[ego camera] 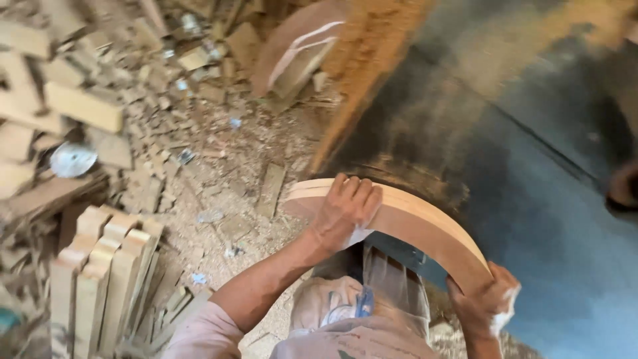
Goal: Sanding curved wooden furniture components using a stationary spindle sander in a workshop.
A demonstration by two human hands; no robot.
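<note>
One curved wooden piece (425, 223), arched like a section of a hoop, is held at the edge of a large dark blue-grey table (545, 219) dusted with sawdust. It seems to be two thin curved layers stacked together, though the blur makes that hard to confirm.

Two hands hold it. The left hand (345, 211) grips the upper left end of the arch, its four fingers (359, 189) curled over the top edge and closed on the wood. The right hand (485, 306) grips the lower right end from beneath, fingers wrapped around it; a white patch, perhaps cloth or tape, shows on this hand.

On the floor to the left stands one bundle of wooden slats (103, 279), about five or six set upright side by side. Above it lies one small round silvery disc (72, 159) among a heap of offcuts (80, 100), too many and too blurred to count. Wood scraps and sawdust (219, 173) cover the floor between the heap and the table. The person's dusty trousers (359, 312) show below the arch.
</note>
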